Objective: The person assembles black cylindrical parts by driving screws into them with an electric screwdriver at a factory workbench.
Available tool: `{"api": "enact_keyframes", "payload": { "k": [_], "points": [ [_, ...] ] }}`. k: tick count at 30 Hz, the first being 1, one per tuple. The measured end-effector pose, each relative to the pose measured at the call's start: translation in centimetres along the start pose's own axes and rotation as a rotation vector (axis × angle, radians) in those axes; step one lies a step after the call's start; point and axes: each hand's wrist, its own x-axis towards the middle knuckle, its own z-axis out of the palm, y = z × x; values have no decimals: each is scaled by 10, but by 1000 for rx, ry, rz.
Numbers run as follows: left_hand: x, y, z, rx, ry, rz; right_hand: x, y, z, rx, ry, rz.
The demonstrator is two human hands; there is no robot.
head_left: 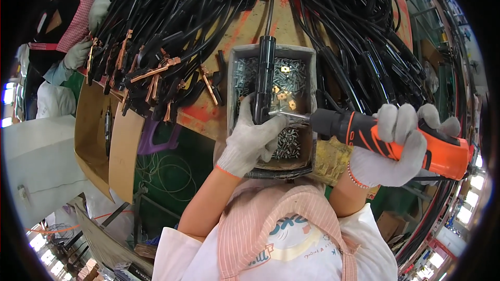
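My gloved left hand (249, 138) is closed around the lower end of a black cylindrical handle (266, 67), from whose far end a black cable runs away up the table. In my gloved right hand (393, 143) is an orange and black cordless screwdriver (349, 128), held level and pointing left. Its bit meets the side of the handle by my left fingertips; whether a screw sits there I cannot make out. Both are over a grey bin (232, 119) holding many small screws (289, 144) and several brass-coloured plates (282, 96).
Black cables (182, 0) with copper-coloured clamps (156, 70) heap up at the far left. More cables with black handles (375, 67) lie at the right. A co-worker's gloved hands (78, 54) are at the left edge. A cardboard box (96, 140) stands lower left, near a purple plastic piece (156, 135).
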Motion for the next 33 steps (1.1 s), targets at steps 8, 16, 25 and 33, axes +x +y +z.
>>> {"api": "enact_keyframes", "payload": {
  "k": [8, 16, 25, 33],
  "points": [
    [3, -2, -4, -2, -52, 35, -6, 2, -4, -10, -183, 20],
    [8, -11, -11, -18, -104, 107, -12, 11, -7, 0, -226, 36],
    [11, -11, -9, 34, -100, 121, -9, 19, 19, -77, -308, 84],
    [15, -16, -15, 23, -95, 79, -17, 27, 32, -139, -245, 51]
  ]
}}
